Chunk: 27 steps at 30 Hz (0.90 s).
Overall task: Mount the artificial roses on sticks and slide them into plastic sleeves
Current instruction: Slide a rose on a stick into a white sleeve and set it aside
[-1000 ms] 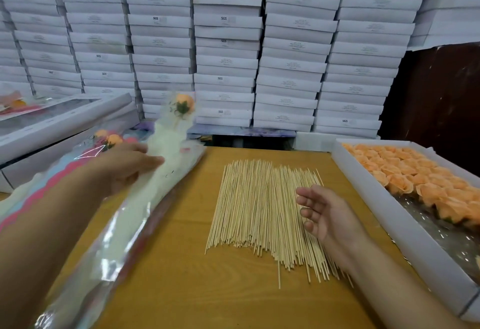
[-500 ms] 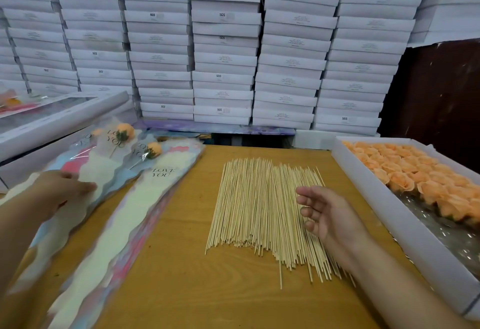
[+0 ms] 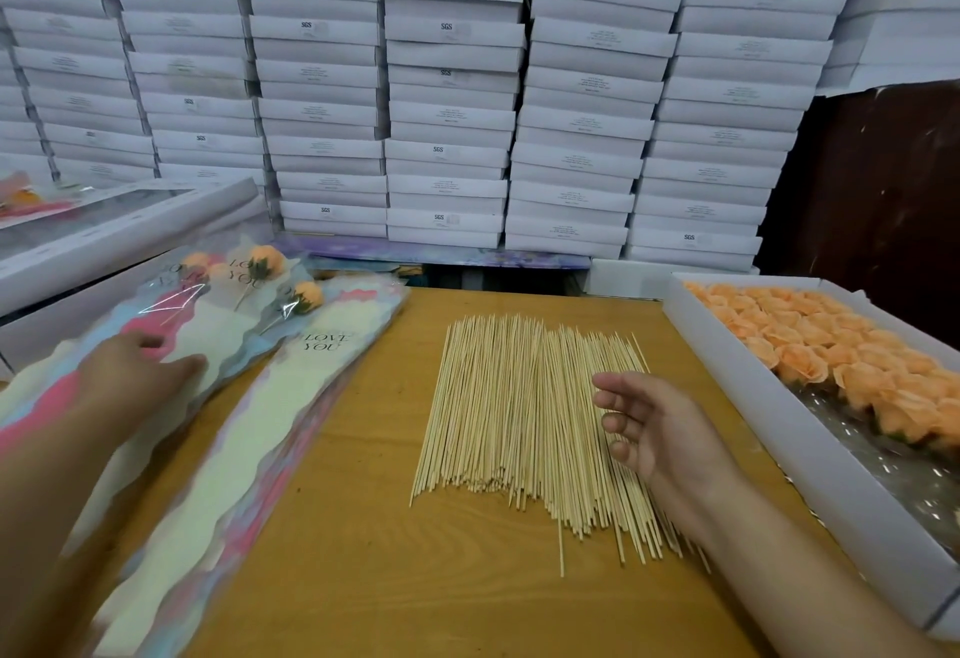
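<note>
A spread of thin wooden sticks (image 3: 524, 413) lies mid-table. Orange artificial roses (image 3: 852, 361) fill a white tray (image 3: 810, 455) at the right. At the left, a stack of empty "LOVE YOU" plastic sleeves (image 3: 280, 413) lies beside a pile of filled sleeves (image 3: 218, 325), each showing a rose on a stick (image 3: 304, 296). My left hand (image 3: 140, 377) rests flat on the filled pile, fingers extended. My right hand (image 3: 654, 423) hovers over the right side of the sticks, palm turned left, fingers loosely bent, holding nothing.
The wooden table (image 3: 374, 579) carries everything. White flat boxes (image 3: 452, 86) are stacked in a wall behind it. A windowed white box (image 3: 119, 226) stands at the far left. A dark brown panel (image 3: 883, 200) rises behind the tray.
My left hand carried a sleeved rose leftward, laid it on the filled pile and let go; it now rests there. My right hand has stayed still.
</note>
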Motion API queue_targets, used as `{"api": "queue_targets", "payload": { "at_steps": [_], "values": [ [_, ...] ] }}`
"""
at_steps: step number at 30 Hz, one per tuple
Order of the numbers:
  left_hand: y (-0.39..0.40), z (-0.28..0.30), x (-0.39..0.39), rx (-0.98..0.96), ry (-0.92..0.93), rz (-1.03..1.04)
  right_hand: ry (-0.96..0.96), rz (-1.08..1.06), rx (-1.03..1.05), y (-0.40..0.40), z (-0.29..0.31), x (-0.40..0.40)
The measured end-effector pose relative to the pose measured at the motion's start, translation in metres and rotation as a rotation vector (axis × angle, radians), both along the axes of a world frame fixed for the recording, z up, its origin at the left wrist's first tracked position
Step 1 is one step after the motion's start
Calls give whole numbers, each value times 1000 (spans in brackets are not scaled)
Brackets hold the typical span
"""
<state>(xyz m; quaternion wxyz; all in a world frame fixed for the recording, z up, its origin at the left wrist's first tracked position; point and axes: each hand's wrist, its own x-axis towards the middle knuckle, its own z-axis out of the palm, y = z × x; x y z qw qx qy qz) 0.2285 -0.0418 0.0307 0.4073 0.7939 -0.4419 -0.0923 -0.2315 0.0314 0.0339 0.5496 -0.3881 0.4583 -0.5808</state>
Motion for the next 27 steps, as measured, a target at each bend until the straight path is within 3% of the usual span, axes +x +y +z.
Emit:
{"api": "queue_targets", "payload": {
  "at_steps": [13,17,22,27],
  "values": [
    [-2,6,-30,86,-297,23,23,5,-14,2,0,-1],
    [-2,9,-62,-15,-344,-4,36,7,-20,2,0,0],
    [2,16,-138,-114,-364,-243,30,3,-22,3,1,-1],
    [16,14,-211,-83,-277,-594,19,-6,-15,3,2,0]
  ]
}}
